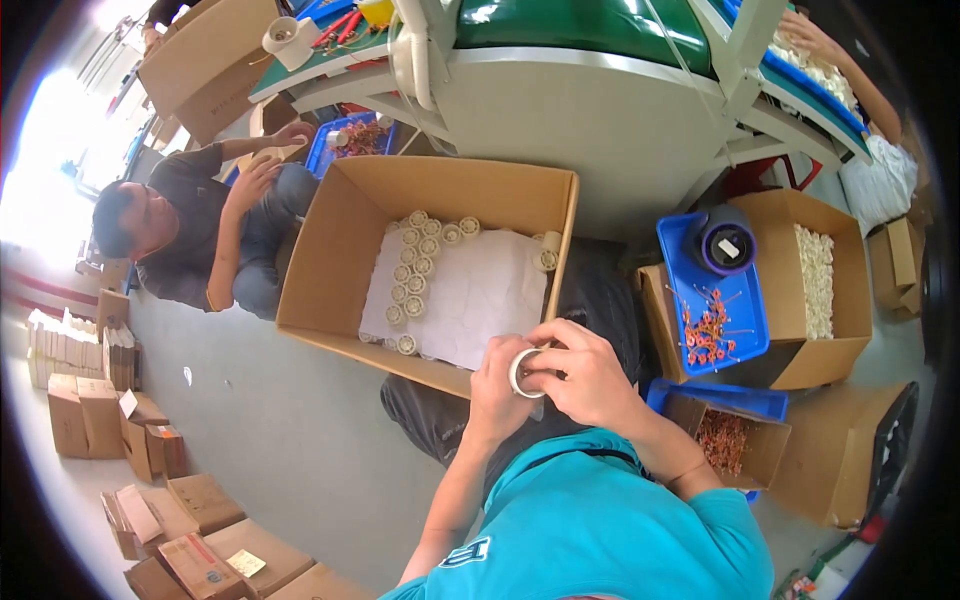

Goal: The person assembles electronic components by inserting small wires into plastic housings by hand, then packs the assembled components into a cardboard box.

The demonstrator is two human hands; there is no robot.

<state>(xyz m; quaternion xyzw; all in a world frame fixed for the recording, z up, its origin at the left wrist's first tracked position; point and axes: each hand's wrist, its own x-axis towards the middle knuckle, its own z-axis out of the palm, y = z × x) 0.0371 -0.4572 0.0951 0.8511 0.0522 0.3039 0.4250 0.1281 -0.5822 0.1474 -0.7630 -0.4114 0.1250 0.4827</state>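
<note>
Close in front of my body, a white round plastic part (521, 372) is held between both hands, its open ring end facing up. My left hand (494, 390) is closed round its side. With bent fingers, my right hand (583, 375) grips the rim, the fingertips reaching over or into the opening; what they touch inside is hidden. Just beyond my hands stands an open cardboard box (450, 178). Several cream round plastic parts (414, 270) sit in rows in it, on a white sheet (480, 290).
To the right, a blue tray (745, 318) holds red-and-white wired pieces (708, 330) and a dark round container (725, 245). Beside it is a box (790, 215) of pale pieces. A seated person (205, 215) works at the left; another's hand (810, 38) shows at far right. Cartons (205, 500) lie lower left.
</note>
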